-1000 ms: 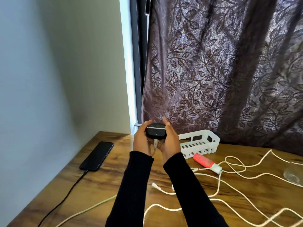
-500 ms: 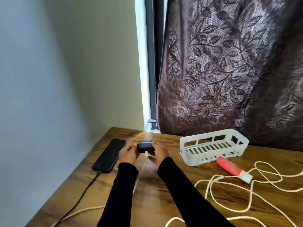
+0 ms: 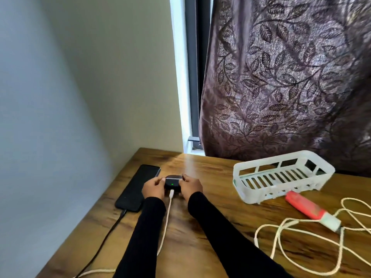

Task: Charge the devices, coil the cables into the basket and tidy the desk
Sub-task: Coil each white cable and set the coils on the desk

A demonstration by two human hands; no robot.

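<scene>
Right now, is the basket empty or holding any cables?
Empty. The white basket shows only bare slats inside; the loose white cables lie on the desk, outside it.

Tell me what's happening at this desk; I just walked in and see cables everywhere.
A person is holding a small black case on the desk with the left hand and right hand. A white cable is plugged into it and a green light shows. Beside it lies a phone with a black cable attached. The white basket holds no cables; loose white cables lie to the right.

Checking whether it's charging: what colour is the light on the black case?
Green, a small dot on the black case, seen in the head view.
</scene>
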